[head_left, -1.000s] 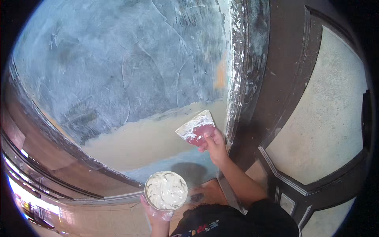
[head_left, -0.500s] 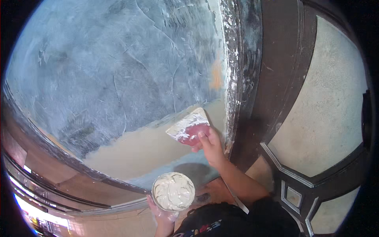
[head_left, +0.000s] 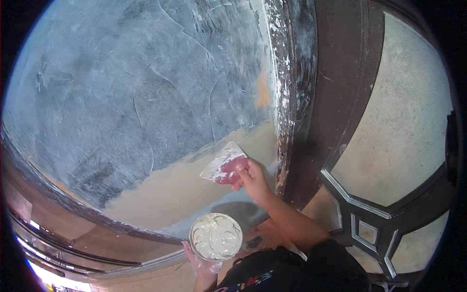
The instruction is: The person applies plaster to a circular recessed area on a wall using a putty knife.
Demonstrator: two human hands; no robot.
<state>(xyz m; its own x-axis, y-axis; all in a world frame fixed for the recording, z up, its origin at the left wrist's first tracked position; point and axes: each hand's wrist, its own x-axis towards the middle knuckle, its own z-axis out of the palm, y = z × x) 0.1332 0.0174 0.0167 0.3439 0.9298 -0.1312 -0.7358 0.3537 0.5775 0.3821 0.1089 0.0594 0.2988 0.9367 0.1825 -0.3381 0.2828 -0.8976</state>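
Observation:
In my right hand (head_left: pixel 254 182) is a pinkish-red putty spreader (head_left: pixel 233 168), its wide edge smeared with whitish filler. The thumb lies on top of the spreader, and its blade is at a beige, freshly coated band on the wall panel (head_left: pixel 165 107). Above that band the panel is blotchy blue-grey with thin raised lines. My left hand (head_left: pixel 202 265) holds a round tub (head_left: pixel 190 238) from below and the side, close to my body. Creamy white filler (head_left: pixel 216 237) fills the tub, its surface swirled. White smears show on the left fingers.
A dark, paint-flecked frame (head_left: pixel 285 87) borders the panel on the right. Beyond it stands dark brown woodwork (head_left: pixel 340 63) with pale inset panels (head_left: pixel 399 121). A dark ledge (head_left: pixel 131 226) curves along the lower left, with tan tiled floor (head_left: pixel 141 280) below.
My right hand with the spreader has shifted slightly left and down, and the blade has turned a little. The tub stays in my left hand, and the view has shifted slightly.

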